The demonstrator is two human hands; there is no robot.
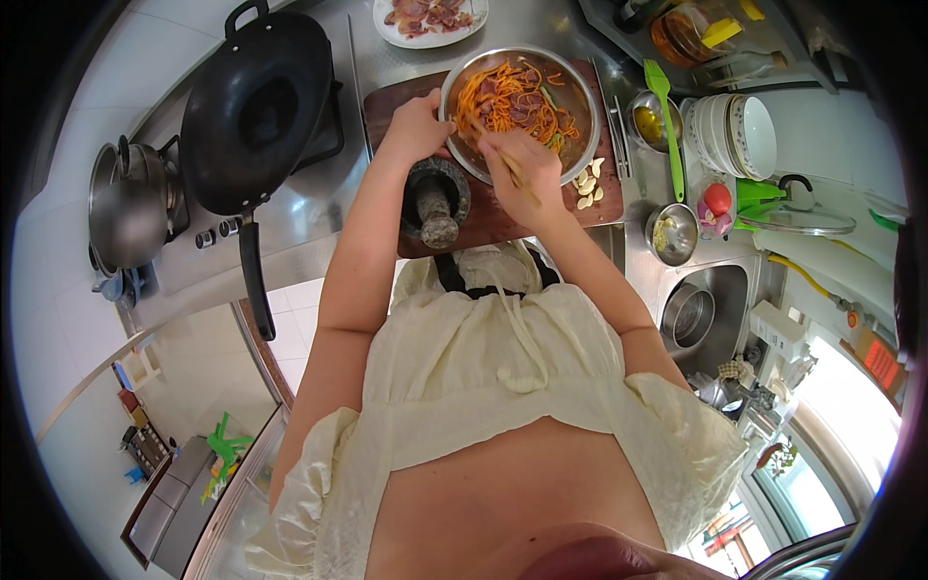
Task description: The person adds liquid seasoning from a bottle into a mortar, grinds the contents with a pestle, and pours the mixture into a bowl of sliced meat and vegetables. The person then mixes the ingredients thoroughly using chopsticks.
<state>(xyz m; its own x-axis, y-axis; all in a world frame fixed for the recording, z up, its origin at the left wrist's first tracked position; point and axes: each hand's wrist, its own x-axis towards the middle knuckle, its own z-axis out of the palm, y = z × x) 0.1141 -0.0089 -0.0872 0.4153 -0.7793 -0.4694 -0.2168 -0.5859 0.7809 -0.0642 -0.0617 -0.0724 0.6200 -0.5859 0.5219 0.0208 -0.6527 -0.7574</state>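
Note:
A large steel mixing bowl (591,116) holds orange shredded strands (500,80) mixed with pieces of dark reddish meat. My left hand (419,127) grips the bowl's left rim. Wooden chopsticks (523,177) are in my right hand (525,170), their tips down in the strands. The bowl rests on a dark wooden cutting board (493,230). Beside it on the board, below my left hand, stands a stone mortar (458,187) with its pestle (438,217) leaning in it. Peeled garlic cloves (589,185) lie right of my right hand.
A black wok (254,116) sits on the stove at left, near a steel pot (109,181). A plate of sliced meat (428,43) is behind the board. At right are small steel bowls (685,217), a green silicone brush (670,130), stacked bowls (754,138), a tomato (717,198) and the sink (714,290).

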